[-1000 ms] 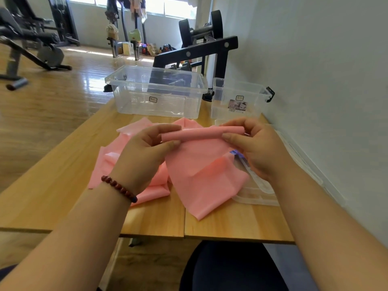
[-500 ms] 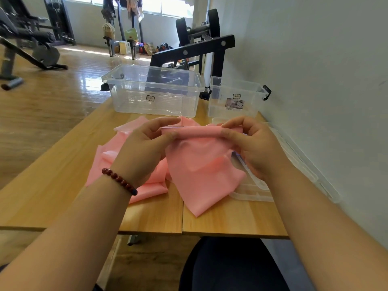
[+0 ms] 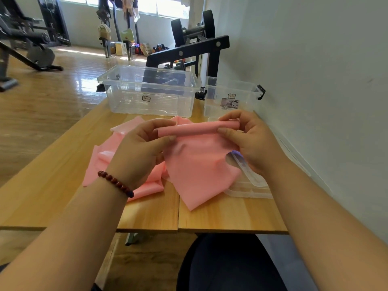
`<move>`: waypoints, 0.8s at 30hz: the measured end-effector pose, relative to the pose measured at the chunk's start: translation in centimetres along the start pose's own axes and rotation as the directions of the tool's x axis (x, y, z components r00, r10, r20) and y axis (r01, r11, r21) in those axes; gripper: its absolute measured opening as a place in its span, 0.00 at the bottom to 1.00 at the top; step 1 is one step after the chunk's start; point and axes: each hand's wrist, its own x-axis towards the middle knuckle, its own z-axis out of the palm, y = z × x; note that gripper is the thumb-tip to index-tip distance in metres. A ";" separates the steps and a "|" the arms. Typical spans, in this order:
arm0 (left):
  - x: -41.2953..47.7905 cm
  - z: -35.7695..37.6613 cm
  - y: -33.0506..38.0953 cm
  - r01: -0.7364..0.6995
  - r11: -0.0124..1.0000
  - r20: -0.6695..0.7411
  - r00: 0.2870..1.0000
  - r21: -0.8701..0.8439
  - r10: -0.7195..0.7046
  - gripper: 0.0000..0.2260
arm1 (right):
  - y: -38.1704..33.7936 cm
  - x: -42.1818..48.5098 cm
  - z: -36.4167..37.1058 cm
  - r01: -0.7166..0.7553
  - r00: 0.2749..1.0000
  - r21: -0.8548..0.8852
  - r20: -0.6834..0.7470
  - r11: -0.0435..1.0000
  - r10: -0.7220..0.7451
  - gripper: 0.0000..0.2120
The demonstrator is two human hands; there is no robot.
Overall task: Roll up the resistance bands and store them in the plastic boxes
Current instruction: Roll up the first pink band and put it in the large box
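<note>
A pink resistance band [image 3: 199, 164] hangs between my hands above the wooden table [image 3: 52, 185]. Its top edge is rolled into a thin tube. My left hand [image 3: 140, 150] pinches the tube's left end, and my right hand [image 3: 249, 139] pinches its right end. The loose part drapes down onto the table, where more pink band [image 3: 109, 156] lies crumpled to the left. A large clear plastic box [image 3: 149, 91] stands open at the table's far side. A smaller clear box [image 3: 231, 95] sits to its right by the wall.
A clear plastic lid [image 3: 249, 185] lies on the table under my right wrist. The white wall [image 3: 315, 80] runs close along the right. A black weight rack [image 3: 195, 45] stands behind the boxes. Gym machines stand on the wooden floor at the far left.
The rolled edge was pressed flat between my fingers half a second ago and now shows again as a round tube. Both hands stay in about the same place.
</note>
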 end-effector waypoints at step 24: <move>2.6 3.6 7.0 -0.027 0.957 0.102 0.995 0.287 -0.002 0.04 | -2.9 0.5 -2.6 0.106 0.981 0.103 -0.175 0.989 -0.087 0.09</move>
